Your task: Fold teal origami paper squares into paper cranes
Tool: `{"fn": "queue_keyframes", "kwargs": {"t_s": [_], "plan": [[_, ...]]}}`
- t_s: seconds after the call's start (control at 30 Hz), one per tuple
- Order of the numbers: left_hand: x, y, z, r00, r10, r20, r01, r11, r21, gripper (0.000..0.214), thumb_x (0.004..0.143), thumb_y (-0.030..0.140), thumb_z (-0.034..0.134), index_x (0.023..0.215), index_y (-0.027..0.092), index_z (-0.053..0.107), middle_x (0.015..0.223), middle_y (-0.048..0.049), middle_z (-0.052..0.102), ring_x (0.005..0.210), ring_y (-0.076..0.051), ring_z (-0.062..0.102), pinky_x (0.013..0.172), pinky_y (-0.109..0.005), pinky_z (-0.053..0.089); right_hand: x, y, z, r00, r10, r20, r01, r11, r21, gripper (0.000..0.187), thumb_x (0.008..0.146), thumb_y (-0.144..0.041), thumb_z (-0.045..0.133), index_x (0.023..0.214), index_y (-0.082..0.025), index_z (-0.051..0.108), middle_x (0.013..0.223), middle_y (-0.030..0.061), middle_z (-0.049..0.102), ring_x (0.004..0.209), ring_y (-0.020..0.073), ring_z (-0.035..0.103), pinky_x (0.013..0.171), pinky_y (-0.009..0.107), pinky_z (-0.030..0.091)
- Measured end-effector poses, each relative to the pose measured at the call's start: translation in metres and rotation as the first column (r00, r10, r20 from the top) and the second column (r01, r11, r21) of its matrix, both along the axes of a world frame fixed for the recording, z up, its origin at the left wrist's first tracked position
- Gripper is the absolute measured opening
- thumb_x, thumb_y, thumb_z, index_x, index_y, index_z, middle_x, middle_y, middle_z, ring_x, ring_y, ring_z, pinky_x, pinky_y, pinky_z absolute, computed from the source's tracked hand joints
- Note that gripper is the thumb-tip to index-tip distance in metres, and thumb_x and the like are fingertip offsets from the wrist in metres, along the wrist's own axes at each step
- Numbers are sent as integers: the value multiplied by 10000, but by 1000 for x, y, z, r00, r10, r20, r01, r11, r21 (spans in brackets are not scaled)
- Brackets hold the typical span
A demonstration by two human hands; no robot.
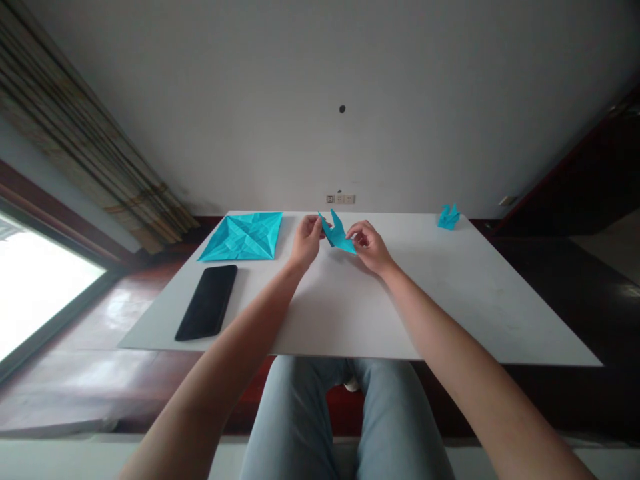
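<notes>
A partly folded piece of turquoise paper is held just above the white table, near its far middle. My left hand pinches the paper's left side with curled fingers. My right hand grips its right lower edge, fingers closed on it. A pointed flap sticks up between the two hands.
A creased, unfolded turquoise sheet lies flat at the far left of the table. A black phone lies in front of it near the left edge. A small finished turquoise paper figure stands at the far right. My knees show below the table's near edge.
</notes>
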State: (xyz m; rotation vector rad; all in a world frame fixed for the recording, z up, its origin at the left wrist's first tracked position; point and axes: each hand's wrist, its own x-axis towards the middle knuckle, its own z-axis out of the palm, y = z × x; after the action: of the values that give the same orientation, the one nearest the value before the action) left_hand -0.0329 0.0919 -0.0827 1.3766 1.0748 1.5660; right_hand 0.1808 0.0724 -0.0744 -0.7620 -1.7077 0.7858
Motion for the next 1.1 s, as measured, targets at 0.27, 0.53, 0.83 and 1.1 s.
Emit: {"fn": "queue_keyframes", "kwargs": {"t_s": [0.27,0.53,0.83,1.1], "plan": [[-1,-2,3,1000,-18,-25,18,1000,-6,463,1083,693,710,1055,233,661,980,-53,812,862,-176,757,755,-293,603,-4,5,-10,999,25,-23,-28,990,-139,363,890,-585,896,993,-282,726,957,3,734,710,165,564,681,339,445],[0,-21,15,957,-145,-253,173,980,93,581,976,752,807,1168,204,799,1166,-96,840,1126,-264,760,1027,-392,580,-3,10,-2,962,-111,-249,41,962,-272,470,882,-691,844,982,-290,620,857,-12,718,591,133,495,574,328,408],[7,-26,14,953,-155,-261,189,975,112,474,931,640,899,1080,206,779,1007,-57,802,933,-207,719,858,-332,561,-3,9,-2,969,-60,-238,-5,964,-265,532,834,-729,889,996,-296,626,878,-17,709,607,129,487,581,336,420],[6,-26,13,959,-123,-257,161,978,132,402,959,567,895,1059,202,758,956,-37,785,856,-186,709,801,-320,555,-4,3,-2,965,-34,-262,-42,960,-277,769,762,-596,977,1304,-362,484,1099,-29,713,647,118,562,603,312,467]]}}
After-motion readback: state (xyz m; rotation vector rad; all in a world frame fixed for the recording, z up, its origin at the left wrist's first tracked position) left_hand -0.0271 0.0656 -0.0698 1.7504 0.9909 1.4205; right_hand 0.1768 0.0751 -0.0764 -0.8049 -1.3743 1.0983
